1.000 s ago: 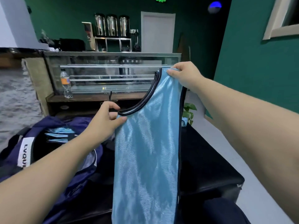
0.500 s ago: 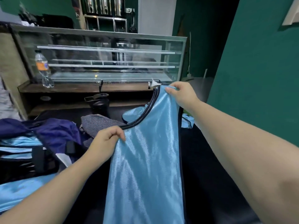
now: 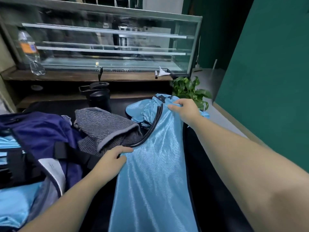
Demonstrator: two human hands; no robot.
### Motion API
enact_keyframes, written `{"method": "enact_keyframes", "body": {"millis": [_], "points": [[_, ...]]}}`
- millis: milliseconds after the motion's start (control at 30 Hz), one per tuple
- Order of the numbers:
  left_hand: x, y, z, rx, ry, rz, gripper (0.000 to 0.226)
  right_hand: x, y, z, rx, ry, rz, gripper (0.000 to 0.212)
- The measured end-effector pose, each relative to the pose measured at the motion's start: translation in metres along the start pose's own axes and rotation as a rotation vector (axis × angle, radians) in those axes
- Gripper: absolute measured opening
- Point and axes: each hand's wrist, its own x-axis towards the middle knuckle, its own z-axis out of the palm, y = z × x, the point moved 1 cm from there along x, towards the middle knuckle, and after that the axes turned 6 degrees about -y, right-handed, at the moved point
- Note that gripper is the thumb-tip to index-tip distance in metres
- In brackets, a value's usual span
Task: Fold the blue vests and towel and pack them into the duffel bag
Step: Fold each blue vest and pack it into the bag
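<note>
Vest [image 3: 153, 173], blue and shiny, lies lengthwise down the dark counter [image 3: 209, 190], running from the near edge of view up to the second, crumpled vest [image 3: 143, 109] at the far end. Looks doubled along its length, dark-bound neckline curving out on the left side. Fabric reads as thin, slick and very light: no stiffness, and likely to slide on itself and on the counter. Best held at the bound edges and shoulder strap, where the trim gives something to pinch; the open satin would slip through the fingers.

Duffel bag [image 3: 38, 131], navy with black straps, sits open at the left, more blue fabric showing inside it. Towel [image 3: 103, 129], grey and ribbed, lies bunched between bag and vest, thicker and grippier, not yet folded.

Right hand [image 3: 182, 109] is at the far top of the vest, fingers curled, pinching the shoulder strap fabric near the dark trim. Left hand [image 3: 113, 158] is at the vest's left edge just below the neckline curve, thumb on top and fingers tucked around the edge, gripping it; the fingertips underneath are hidden.

Judgement: vest being laid flat for the next fold; keep tension between both grips so it lies without wrinkles.
</note>
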Motion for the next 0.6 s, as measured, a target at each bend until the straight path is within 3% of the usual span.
{"method": "enact_keyframes", "body": {"millis": [367, 467, 600], "points": [[0.007, -0.02, 0.0, 0.022, -0.153, -0.122, 0.044, -0.074, -0.016, 0.001, -0.016, -0.142, -0.2, 0.013], [0.003, -0.013, -0.001, 0.019, -0.14, -0.134, 0.042, -0.107, -0.012, 0.002, -0.071, -0.246, -0.278, 0.008], [0.004, -0.018, -0.003, 0.003, -0.158, -0.18, 0.046, -0.142, 0.014, 0.017, -0.237, -0.405, -0.426, 0.021]]}}
